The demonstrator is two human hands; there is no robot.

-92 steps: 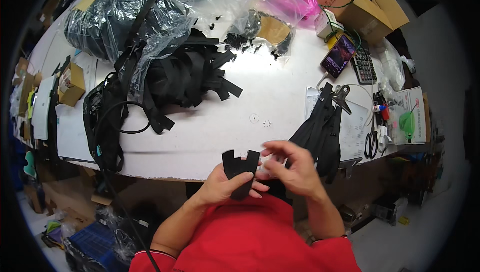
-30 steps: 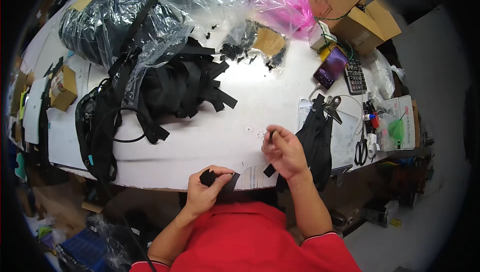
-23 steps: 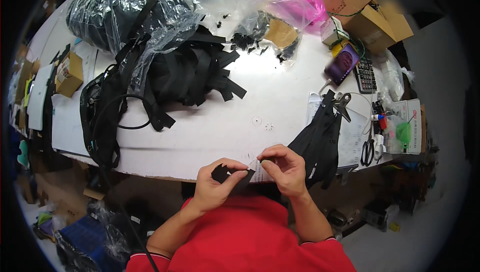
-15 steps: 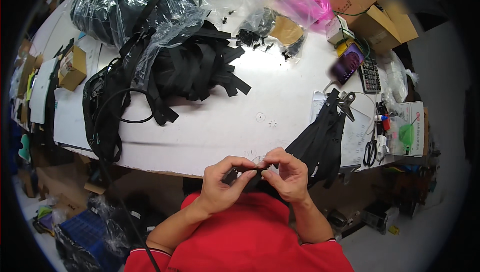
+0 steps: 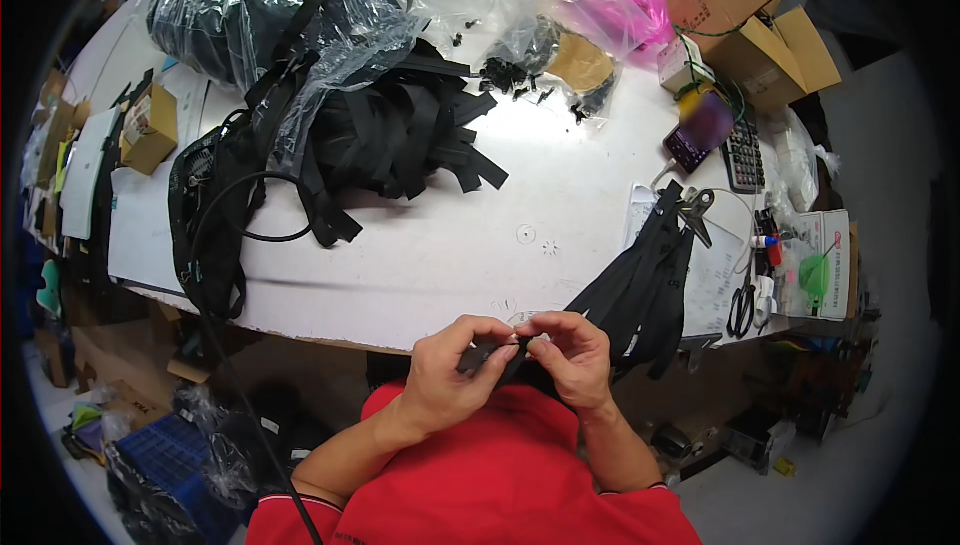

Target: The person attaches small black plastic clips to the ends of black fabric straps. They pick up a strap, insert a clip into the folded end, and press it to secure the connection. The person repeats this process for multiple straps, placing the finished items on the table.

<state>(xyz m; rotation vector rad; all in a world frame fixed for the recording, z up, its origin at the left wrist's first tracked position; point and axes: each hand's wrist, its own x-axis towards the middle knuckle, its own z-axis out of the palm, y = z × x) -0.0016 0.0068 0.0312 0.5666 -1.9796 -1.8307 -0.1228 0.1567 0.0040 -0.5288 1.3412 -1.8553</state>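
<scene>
In front of my chest, just over the table's near edge, my left hand [image 5: 447,373] pinches a narrow black fabric strip [image 5: 478,356] between thumb and forefinger. My right hand [image 5: 578,365] meets it fingertip to fingertip, closed in a pinch on the end of the same strip. Whether a small part sits between the fingertips is too small to tell. To the right, a bunch of long black strips [image 5: 640,280] that look like zipper tapes hangs over the edge, gathered at a metal bulldog clip [image 5: 697,213].
A heap of black straps [image 5: 385,140] lies at left beside plastic-wrapped bundles [image 5: 250,20]. Small black pieces [image 5: 505,75] are scattered farther back near a pink plastic bag [image 5: 620,0]. At right are a phone [image 5: 690,150], calculator [image 5: 743,155], scissors [image 5: 740,312] and cardboard boxes [image 5: 760,55].
Both hands stay together, fingertips shifting slightly around the strip. More of the black strip shows between them. The whole scene has moved slightly in the view.
</scene>
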